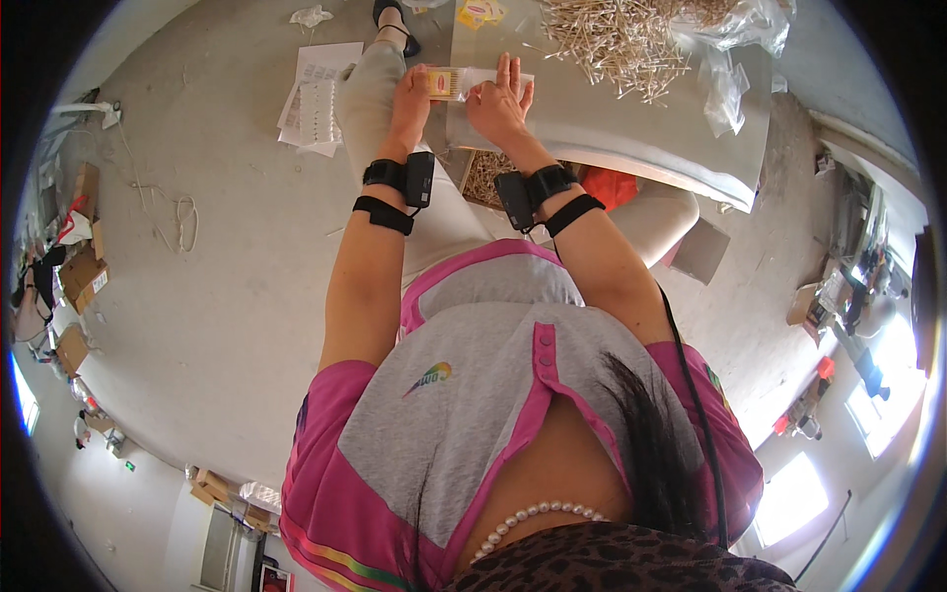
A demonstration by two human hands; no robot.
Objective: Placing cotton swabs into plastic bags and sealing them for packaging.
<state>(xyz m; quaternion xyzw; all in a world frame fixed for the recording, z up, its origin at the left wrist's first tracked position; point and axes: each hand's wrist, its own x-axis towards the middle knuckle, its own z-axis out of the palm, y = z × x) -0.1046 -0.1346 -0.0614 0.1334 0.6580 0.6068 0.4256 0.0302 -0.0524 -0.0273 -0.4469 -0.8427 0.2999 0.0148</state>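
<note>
My left hand grips a small clear packet with a yellow label. My right hand lies flat, fingers spread, on its far end.

The pile of thin sticks runs off the top edge (its far side unseen).

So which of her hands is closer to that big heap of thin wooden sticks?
Right. The right hand lies flat on the table just below-left of the stick heap; the left hand, holding a small packet, is farther left.
</note>
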